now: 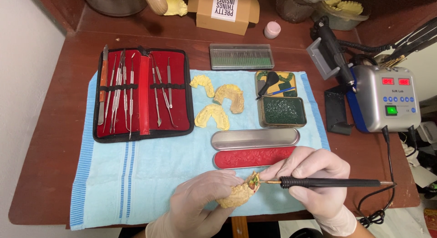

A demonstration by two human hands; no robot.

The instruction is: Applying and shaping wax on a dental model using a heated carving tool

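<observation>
Gloved left hand (200, 197) gripping dental cast (236, 196), right hand (314, 174) holding wax pen (327, 182)

A yellow plaster dental cast (237, 193), tilted with red-green wax at its three-o'clock end, meets a black-handled wax pen (318, 182) lying level.

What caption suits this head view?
Gloved left hand holds a yellow plaster dental cast; right hand applies a black-handled corded tool.
</observation>
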